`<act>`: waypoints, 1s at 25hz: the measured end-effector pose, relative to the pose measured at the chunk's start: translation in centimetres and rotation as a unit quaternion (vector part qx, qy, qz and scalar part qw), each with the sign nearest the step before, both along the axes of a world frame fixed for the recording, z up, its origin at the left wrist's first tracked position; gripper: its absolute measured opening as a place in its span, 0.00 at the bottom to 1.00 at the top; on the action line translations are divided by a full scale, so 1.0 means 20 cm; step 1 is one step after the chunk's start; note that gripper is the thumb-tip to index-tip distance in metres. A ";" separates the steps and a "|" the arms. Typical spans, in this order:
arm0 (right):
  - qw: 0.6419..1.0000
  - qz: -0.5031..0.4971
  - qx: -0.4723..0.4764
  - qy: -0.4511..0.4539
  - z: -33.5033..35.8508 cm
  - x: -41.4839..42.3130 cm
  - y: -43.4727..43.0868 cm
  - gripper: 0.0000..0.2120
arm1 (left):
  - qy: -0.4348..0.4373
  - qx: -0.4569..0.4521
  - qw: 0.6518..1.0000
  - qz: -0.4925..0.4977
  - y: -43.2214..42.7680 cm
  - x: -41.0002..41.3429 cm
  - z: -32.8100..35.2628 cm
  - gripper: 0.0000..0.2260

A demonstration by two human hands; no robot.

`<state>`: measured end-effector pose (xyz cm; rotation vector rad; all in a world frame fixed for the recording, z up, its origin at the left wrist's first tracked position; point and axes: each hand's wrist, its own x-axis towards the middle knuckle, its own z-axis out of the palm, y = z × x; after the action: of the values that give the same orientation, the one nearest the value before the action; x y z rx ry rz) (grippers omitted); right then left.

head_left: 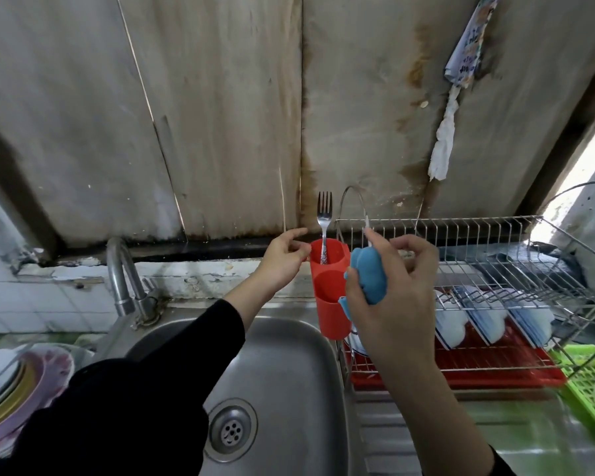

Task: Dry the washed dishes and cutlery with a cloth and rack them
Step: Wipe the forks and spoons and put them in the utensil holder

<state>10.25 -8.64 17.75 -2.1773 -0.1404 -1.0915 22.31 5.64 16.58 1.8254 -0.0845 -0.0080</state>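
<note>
Head view, looking down over a steel surface (409,438) with a sink (289,365) set into its left half.

Left hand (285,257) reaching in from a black sleeve toward the back edge, released, fingers loosely curled, holding nothing, fingertips at the rim of a red cutlery holder (330,300). Touching or just beside the rim: impossible to tell.

Red cutlery holder hung on the left end of a wire dish rack (468,231), above the sink's right rim. One metal fork (324,221) standing upright in its back compartment, tines up.

Right hand (402,290) just right of the holder, in front of the rack, grasping a bunched blue cloth (370,280). Thin pale handle (367,230) poking straight up out of the cloth, pinched near the thumb and forefinger. Rest of that piece wrapped in the cloth, kind of cutlery unclear.

Dish rack along the back edge on the right half of the surface. White plates (474,321) with blue trim standing on edge in the lower tier, over a red drip tray (478,369).

Curved metal tap (122,269) at the sink's back left corner. Stack of plates (18,383) at the left edge of the surface. Green plastic basket (588,376) at the right edge. Stained grey wall (220,115) behind.
</note>
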 end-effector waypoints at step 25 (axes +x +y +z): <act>0.941 0.296 0.008 0.162 -0.73 -0.21 1.65 0.17 | -0.053 0.354 0.921 0.153 1.89 -0.80 -0.68 0.15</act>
<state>6.03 24.44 3.11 -2.0600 -0.5897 -0.3897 6.28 43.50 2.89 2.5460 0.1487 0.3197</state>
